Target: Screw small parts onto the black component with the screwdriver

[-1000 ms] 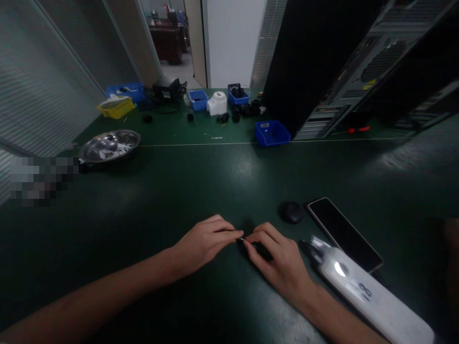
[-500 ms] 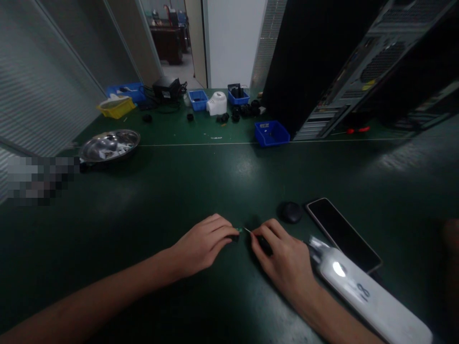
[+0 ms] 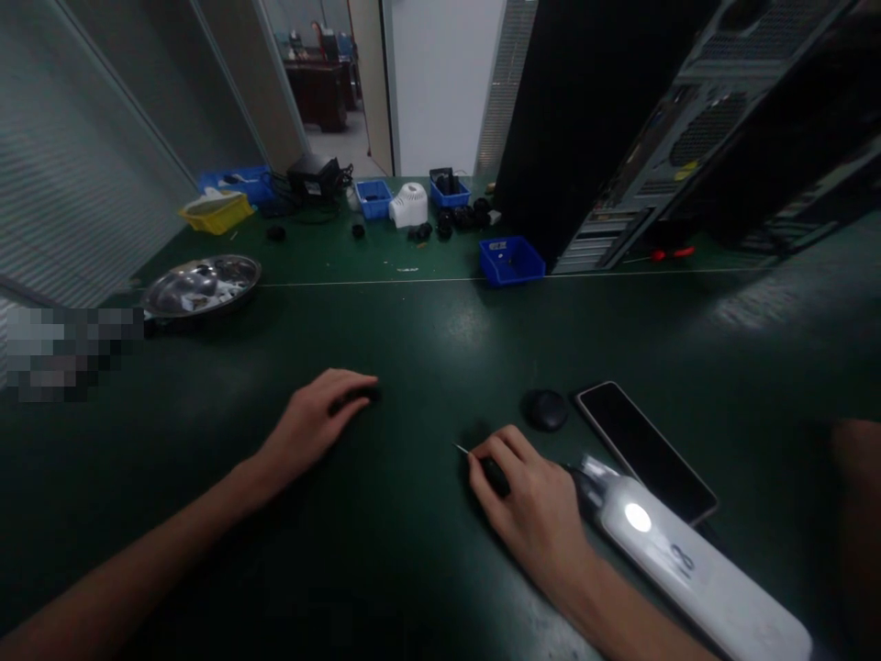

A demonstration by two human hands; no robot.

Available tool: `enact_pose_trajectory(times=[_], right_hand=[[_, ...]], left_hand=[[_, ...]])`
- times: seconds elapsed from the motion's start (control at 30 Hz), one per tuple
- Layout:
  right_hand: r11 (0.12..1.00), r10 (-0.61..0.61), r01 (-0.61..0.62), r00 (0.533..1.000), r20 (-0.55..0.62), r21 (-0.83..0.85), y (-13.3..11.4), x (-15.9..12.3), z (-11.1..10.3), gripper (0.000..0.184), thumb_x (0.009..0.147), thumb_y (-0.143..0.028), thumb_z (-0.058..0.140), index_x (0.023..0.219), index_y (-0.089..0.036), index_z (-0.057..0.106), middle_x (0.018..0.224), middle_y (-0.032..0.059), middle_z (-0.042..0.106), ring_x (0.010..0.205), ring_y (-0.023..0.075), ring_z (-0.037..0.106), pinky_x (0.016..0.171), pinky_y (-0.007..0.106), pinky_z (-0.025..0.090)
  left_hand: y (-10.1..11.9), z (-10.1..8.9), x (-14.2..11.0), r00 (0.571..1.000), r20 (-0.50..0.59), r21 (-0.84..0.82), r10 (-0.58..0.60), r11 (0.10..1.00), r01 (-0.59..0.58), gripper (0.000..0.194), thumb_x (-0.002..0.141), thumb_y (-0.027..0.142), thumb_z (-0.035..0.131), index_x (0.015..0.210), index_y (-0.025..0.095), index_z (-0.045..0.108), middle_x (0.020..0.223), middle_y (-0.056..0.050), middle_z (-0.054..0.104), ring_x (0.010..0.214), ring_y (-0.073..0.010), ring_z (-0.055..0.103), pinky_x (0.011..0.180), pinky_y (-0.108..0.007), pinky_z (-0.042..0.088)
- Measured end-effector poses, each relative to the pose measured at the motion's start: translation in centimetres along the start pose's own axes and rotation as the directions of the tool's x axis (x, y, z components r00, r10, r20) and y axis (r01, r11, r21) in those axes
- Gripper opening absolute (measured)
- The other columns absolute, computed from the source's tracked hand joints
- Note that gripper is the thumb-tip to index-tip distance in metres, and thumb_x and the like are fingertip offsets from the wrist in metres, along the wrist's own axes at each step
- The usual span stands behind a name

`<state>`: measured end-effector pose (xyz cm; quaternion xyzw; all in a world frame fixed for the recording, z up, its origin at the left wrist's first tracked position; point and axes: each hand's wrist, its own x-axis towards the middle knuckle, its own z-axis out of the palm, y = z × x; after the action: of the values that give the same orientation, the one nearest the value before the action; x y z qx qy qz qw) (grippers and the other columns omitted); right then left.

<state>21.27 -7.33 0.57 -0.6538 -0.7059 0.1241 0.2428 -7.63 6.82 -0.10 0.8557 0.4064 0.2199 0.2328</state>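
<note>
My left hand (image 3: 320,408) is over the green tabletop, its thumb and fingertips closed around a small dark piece (image 3: 375,394). Its exact kind is hard to make out. To the right, my right hand (image 3: 527,487) grips a thin metal-tipped tool (image 3: 462,449) with a black handle, the tip pointing left. Fingers cover much of that handle. A round black object (image 3: 548,409) lies just beyond the right hand. Beside the right forearm is a long white device (image 3: 708,569) marked 18, with a dark end near the wrist.
A phone (image 3: 647,450) lies at the right. Farther back stand a metal bowl (image 3: 155,298) with white bits, a blue bin (image 3: 513,273), a yellow tray (image 3: 220,216) and a white plastic housing (image 3: 411,207). Computer cases rise at the right; another person's arm (image 3: 857,468) shows there.
My left hand has moved left and away from me with the small piece, leaving the tool's tip. A green bit seen at its fingertips before no longer shows. The right hand stays nearly in place.
</note>
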Motion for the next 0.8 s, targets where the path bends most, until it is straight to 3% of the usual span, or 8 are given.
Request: enact_pose_trajectory(times=[0.1,0.17,0.3,0.43,0.53,0.7,0.8], right_hand=[[1.0,-0.009,0.009,1.0,0.005,0.014,0.0,-0.1,0.2,0.022,0.102,-0.029,0.047,0.092,-0.022,0.066,0.096,0.0035,0.064,0.076,0.0146,0.065,0.065,0.026,0.049],[1.0,-0.005,0.005,1.0,-0.002,0.016,0.0,-0.1,0.3,0.022,0.102,-0.029,0.047,0.093,-0.022,0.066,0.096,0.0036,0.064,0.075,0.0146,0.065,0.065,0.026,0.049],[0.999,0.0,0.0,1.0,-0.003,0.034,0.1,-0.1,0.5,0.022,0.102,-0.031,0.047,0.094,-0.023,0.066,0.096,0.0035,0.064,0.072,0.0137,0.064,0.064,0.025,0.049],[0.999,0.004,-0.004,1.0,0.008,0.049,0.2,-0.1,0.5,0.022,0.103,-0.033,0.048,0.095,-0.024,0.066,0.096,0.0025,0.064,0.072,0.0136,0.065,0.064,0.026,0.05],[0.999,0.008,-0.009,1.0,0.019,0.051,0.3,-0.2,0.6,0.02,0.103,-0.033,0.048,0.095,-0.025,0.065,0.097,0.0019,0.064,0.073,0.0138,0.066,0.063,0.026,0.049],[0.998,0.009,-0.01,1.0,0.024,0.056,0.3,-0.2,0.6,0.02,0.103,-0.033,0.048,0.095,-0.025,0.065,0.097,0.0019,0.064,0.074,0.0142,0.066,0.064,0.026,0.05],[0.998,-0.004,0.002,1.0,0.024,0.062,0.4,-0.1,0.5,0.021,0.104,-0.033,0.048,0.096,-0.025,0.065,0.097,0.002,0.064,0.074,0.0142,0.067,0.064,0.026,0.05]], left_hand=[[-6.3,-5.3,-2.4,0.969,-0.196,0.209,-0.148,0.96,0.188,0.035,0.098,0.042,0.058,0.126,0.022,0.066,0.13,-0.006,0.066,0.114,-0.0235,0.064,0.101,-0.041,0.052],[-10.0,-8.7,-5.0,0.945,-0.259,0.373,-0.198,0.882,0.287,0.038,0.098,0.046,0.054,0.126,0.023,0.066,0.133,-0.004,0.065,0.119,-0.0241,0.063,0.105,-0.042,0.049],[-14.9,-13.1,-9.9,0.88,-0.397,0.534,-0.261,0.714,0.453,0.042,0.097,0.056,0.046,0.116,0.027,0.069,0.129,0.003,0.068,0.121,-0.0234,0.062,0.103,-0.038,0.049],[-16.5,-14.3,-11.4,0.828,-0.466,0.529,-0.311,0.652,0.543,0.042,0.096,0.055,0.043,0.112,0.029,0.07,0.127,0.005,0.07,0.118,-0.0219,0.064,0.105,-0.037,0.047],[-16.7,-14.2,-11.2,0.846,-0.451,0.542,-0.284,0.666,0.512,0.043,0.095,0.051,0.043,0.113,0.024,0.072,0.127,0.001,0.071,0.12,-0.0232,0.063,0.106,-0.037,0.046],[-16.1,-13.8,-10.9,0.824,-0.48,0.552,-0.3,0.627,0.55,0.045,0.095,0.049,0.04,0.114,0.024,0.072,0.126,-0.002,0.071,0.119,-0.0258,0.064,0.101,-0.039,0.048],[-15.8,-13.7,-11.0,0.834,-0.468,0.577,-0.293,0.613,0.539,0.044,0.097,0.048,0.039,0.118,0.025,0.07,0.126,-0.002,0.071,0.118,-0.025,0.064,0.097,-0.036,0.049]])
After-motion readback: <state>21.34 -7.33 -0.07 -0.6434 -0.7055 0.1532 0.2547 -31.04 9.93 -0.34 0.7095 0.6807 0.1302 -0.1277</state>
